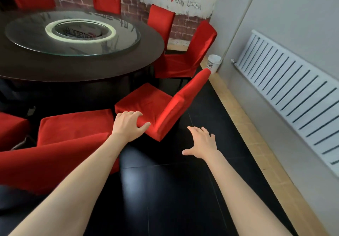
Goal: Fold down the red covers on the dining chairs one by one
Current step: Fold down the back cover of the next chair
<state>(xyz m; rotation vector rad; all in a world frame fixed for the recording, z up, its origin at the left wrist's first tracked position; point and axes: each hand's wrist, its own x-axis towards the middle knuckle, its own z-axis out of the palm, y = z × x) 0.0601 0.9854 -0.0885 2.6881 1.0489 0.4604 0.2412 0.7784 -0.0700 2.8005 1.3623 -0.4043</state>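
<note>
A dining chair in a red cover (152, 101) stands right in front of me, its back (190, 96) leaning to the right. My left hand (128, 123) grips the near side edge of the cover at the seat, fingers over the top and thumb on the side. My right hand (200, 142) hovers open above the dark floor, fingers spread, just right of the chair's lower rear corner and not touching it. A second red-covered chair (73, 125) stands close on the left, its back under my left forearm.
A round dark table (82, 65) with a glass turntable (73, 33) fills the upper left. More red-covered chairs (185, 59) ring it. A white bucket (213, 62) sits in the corner. A white radiator (286, 92) hangs on the right wall above the dark tiled floor (183, 189).
</note>
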